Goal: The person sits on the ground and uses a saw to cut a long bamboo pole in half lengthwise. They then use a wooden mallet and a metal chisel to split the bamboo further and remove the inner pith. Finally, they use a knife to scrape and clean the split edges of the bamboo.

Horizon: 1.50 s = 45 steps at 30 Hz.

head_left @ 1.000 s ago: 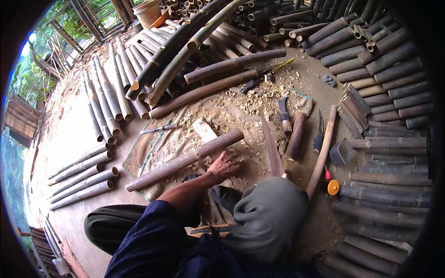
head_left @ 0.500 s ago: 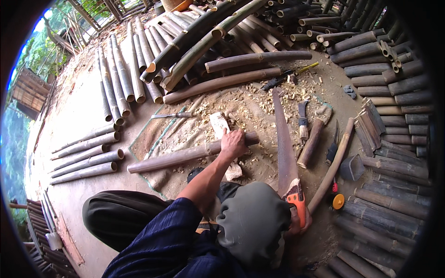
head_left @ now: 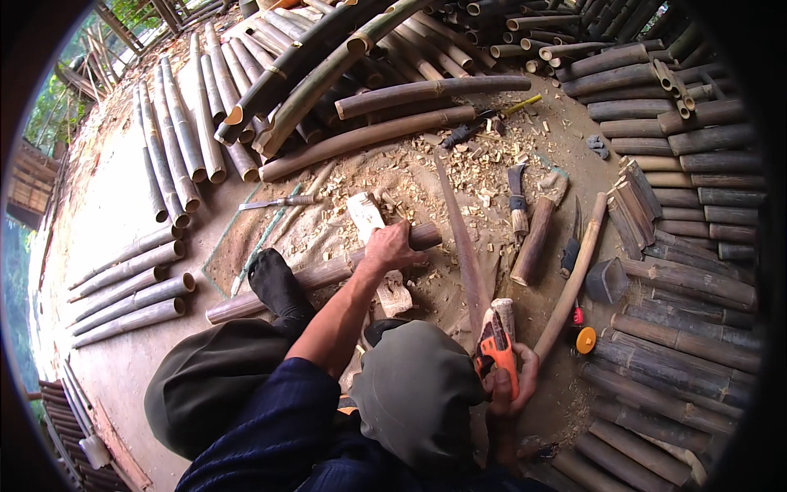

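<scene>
**Bamboo pole (head_left: 329,273), seemingly being braced**

Five o'clock: right hand (head_left: 525,379) is gripping saw (head_left: 466,246).
Eight o'clock: socked foot (head_left: 277,283) is resting on pole.
Centre: left hand (head_left: 390,244) is clasping pole over pale wood block (head_left: 365,215).
Next move is probably requiring saw across pole.

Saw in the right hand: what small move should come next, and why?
Probably swing the saw left onto the bamboo pole, keeping clear of the left hand: that hand and a dark-socked foot are on the pole, and the right hand grips the saw's handle, but the blade appears apart from the pole.
</scene>
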Tool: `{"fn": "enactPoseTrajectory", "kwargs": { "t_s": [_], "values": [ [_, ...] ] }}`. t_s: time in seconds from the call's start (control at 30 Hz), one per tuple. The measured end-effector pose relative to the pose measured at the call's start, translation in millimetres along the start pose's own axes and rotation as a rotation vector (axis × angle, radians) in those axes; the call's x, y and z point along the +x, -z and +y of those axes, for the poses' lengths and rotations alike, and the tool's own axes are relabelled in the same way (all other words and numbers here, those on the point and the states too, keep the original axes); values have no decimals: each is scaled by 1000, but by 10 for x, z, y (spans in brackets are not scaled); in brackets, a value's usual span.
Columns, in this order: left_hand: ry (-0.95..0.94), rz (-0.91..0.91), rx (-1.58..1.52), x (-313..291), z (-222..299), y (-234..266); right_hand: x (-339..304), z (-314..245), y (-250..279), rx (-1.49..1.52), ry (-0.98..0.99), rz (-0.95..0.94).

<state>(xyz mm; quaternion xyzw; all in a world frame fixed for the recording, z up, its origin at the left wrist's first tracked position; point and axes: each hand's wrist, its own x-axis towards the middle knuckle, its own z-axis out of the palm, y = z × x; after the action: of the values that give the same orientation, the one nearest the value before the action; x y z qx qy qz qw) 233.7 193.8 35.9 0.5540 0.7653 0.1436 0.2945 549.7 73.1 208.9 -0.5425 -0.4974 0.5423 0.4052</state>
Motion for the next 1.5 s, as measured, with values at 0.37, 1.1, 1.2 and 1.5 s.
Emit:
{"fn": "enactPoseTrajectory", "kwargs": {
  "t_s": [0.37,1.1,1.2,1.5],
  "values": [
    [127,28,-51,49,17,-36,115,41,150,-338,186,-182],
    [-36,-63,-6,16,-33,66,239,559,-49,-368,355,-170],
    [98,-28,149,9,149,31,728,439,-512,-407,483,-140],
    [94,33,159,125,37,-65,159,469,-52,-438,388,-171]
  ]
}}
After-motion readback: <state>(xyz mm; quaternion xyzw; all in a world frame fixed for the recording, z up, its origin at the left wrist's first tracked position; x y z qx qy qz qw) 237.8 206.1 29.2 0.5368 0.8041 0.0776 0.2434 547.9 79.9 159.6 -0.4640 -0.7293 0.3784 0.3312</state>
